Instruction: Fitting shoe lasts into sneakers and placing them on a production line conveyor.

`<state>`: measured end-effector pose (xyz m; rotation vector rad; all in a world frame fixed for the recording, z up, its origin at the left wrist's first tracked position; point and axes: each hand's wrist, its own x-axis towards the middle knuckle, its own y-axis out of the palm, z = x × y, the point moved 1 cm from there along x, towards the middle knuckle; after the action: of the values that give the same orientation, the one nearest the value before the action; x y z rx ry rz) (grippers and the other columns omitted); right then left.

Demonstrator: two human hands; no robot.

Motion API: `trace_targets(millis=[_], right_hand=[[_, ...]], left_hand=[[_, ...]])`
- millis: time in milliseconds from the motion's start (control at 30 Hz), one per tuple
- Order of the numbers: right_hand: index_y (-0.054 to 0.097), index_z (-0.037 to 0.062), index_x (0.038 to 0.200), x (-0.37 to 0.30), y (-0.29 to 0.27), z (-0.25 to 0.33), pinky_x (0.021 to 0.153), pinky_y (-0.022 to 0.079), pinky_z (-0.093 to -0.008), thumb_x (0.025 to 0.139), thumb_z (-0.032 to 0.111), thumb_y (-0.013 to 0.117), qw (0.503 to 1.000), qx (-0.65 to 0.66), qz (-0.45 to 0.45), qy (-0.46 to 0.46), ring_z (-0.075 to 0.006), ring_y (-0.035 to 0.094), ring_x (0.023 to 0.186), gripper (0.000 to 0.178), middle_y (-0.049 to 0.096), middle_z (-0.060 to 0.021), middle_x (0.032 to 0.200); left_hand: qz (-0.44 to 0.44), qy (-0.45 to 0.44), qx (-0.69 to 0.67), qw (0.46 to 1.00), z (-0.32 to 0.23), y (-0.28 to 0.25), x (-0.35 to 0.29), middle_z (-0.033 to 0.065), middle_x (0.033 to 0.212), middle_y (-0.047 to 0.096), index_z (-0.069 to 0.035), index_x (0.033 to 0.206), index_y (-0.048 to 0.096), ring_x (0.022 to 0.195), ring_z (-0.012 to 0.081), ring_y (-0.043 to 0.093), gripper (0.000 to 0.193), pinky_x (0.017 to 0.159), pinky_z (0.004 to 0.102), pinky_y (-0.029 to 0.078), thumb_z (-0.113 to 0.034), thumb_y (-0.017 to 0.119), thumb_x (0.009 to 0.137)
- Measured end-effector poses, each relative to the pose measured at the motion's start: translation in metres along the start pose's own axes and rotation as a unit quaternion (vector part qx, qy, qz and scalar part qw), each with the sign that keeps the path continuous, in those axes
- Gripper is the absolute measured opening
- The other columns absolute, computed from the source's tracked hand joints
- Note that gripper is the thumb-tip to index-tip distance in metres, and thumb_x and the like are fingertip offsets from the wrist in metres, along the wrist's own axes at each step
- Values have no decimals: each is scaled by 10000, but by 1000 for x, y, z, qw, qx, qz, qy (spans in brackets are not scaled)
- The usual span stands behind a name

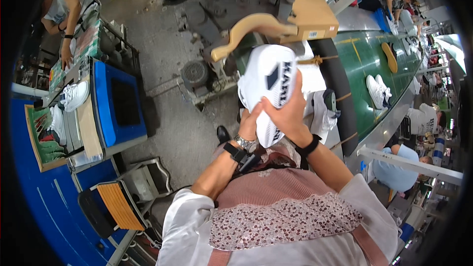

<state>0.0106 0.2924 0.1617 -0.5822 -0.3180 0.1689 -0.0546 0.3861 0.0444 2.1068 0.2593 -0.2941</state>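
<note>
In front of my apron I hold up a white shoe (263, 76) with dark lettering and a dark patch on its side. My left hand (250, 124) is closed on its lower left edge. My right hand (288, 113) grips the lower right part, with the thumb pressed across the white surface. The palms and some fingers are hidden behind the shoe. Just beyond it curves a tan padded arm (253, 24) of a dark machine (234, 17). Right of my right hand, another white and grey shoe (322, 113) lies beside the conveyor's dark rounded end.
A green conveyor belt (352, 69) at the right carries a pair of white shoes (377, 91) and a tan-soled shoe (389, 58). A cardboard box (315, 12) stands ahead. A motor (195, 74) sits low on the floor. At left are a blue-sided bench (106, 103), a chair (120, 207) and a co-worker (74, 7).
</note>
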Motion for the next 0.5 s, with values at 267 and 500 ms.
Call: trace_targets(millis=[267,500], right_hand=[[294,-26,1493,-87,-56,-49,1102,439,-392,735,24,858,956,220,30,190,-267,524,1306,946,504,-151,1391],[343,43,1462,-119,-102,-109,1035,484,-360,698,-3,867,986,152,17,66,-211,567,1226,927,554,-86,1309]], left_hand=[[197,-38,354,913,-33,10,-15,91,1254,688,20,1330,610,1138,161,635,629,1009,335,500,-133,890,788],[103,149,719,672,-18,17,-37,229,1295,641,23,1353,571,1219,368,589,725,1051,465,464,-373,832,805]])
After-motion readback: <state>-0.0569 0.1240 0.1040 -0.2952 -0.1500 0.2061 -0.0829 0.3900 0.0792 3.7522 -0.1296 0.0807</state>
